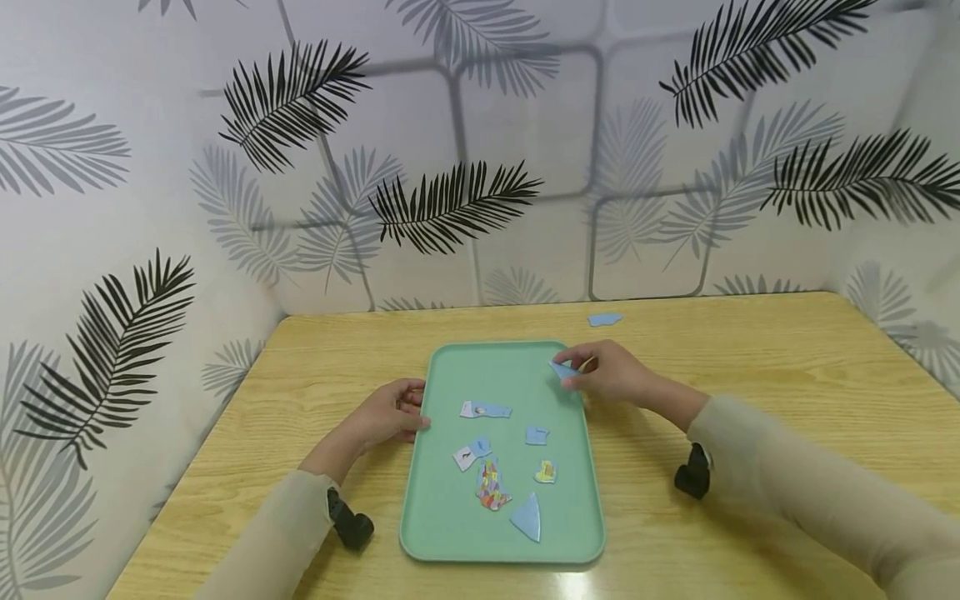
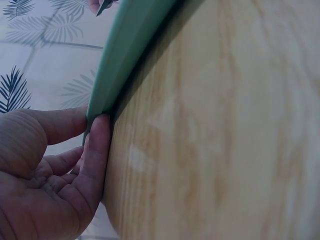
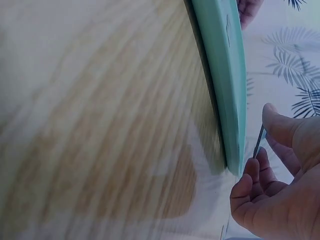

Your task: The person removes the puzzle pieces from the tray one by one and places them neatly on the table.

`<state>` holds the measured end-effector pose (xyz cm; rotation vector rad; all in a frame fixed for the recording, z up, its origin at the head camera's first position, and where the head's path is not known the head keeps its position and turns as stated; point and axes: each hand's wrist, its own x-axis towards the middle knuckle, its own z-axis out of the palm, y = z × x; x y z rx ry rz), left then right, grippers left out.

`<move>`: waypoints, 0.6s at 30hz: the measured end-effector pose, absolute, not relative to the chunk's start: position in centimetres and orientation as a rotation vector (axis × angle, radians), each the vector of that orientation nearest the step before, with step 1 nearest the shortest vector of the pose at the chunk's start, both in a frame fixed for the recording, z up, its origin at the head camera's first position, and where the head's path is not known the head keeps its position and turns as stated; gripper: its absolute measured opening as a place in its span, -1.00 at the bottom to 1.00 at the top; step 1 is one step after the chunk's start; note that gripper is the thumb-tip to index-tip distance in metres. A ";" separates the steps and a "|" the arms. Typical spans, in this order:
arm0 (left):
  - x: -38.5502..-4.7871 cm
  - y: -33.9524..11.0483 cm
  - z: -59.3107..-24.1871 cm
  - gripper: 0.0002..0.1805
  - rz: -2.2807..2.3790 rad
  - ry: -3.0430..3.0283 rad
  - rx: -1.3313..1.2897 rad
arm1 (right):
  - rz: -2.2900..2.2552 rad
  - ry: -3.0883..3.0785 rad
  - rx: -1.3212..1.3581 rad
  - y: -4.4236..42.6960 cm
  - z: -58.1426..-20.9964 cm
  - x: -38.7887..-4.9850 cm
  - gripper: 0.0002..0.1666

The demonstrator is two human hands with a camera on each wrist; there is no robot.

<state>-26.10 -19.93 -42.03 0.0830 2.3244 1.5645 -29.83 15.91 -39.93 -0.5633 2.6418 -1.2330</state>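
Pale walls patterned with black and grey leaves (image 1: 453,204) rise behind and to the left of a wood-grain counter (image 1: 750,358), on which a green tray (image 1: 480,542) with rounded corners lies lengthwise. At its left edge the left hand (image 1: 390,414) holds the rim, thumb on one side and a finger on the other, so the gap between them is only as wide as the tray's edge. Over the tray's far right corner, the right hand (image 1: 607,372) pinches a blue piece (image 1: 564,372) between thumb and fingertips, nearly closed on its thin edge — the right wrist view shows the piece edge-on, clear of the rim. Six more pieces lie inside the tray: a blue strip (image 1: 491,411) with a white end, farthest from the person; a white-and-blue piece (image 1: 472,453) set at a slant; a multicoloured piece (image 1: 493,487) just nearer than that, though whether the two touch is hard to tell; a small blue square (image 1: 536,435) and a yellow piece (image 1: 546,472) toward the right side; and a blue wedge (image 1: 528,517) nearest the person. Another blue scrap (image 1: 604,319) lies on the counter beyond the tray, near the back edge. Both sleeves (image 1: 780,475) are beige, with a black device (image 1: 693,472) at each wrist.
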 end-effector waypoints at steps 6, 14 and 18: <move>-26.3 -19.9 -42.0 -0.32 1.568 2.318 0.085 | -1.207 2.646 -0.601 17.1 -39.9 -30.8 -0.56; -26.2 -19.9 -42.0 -0.32 1.563 2.318 0.091 | -1.151 2.723 -0.619 18.6 -40.0 -32.4 -0.53; -26.2 -19.9 -42.0 -0.33 1.565 2.319 0.090 | -1.164 2.738 -0.578 19.3 -40.1 -33.0 -0.54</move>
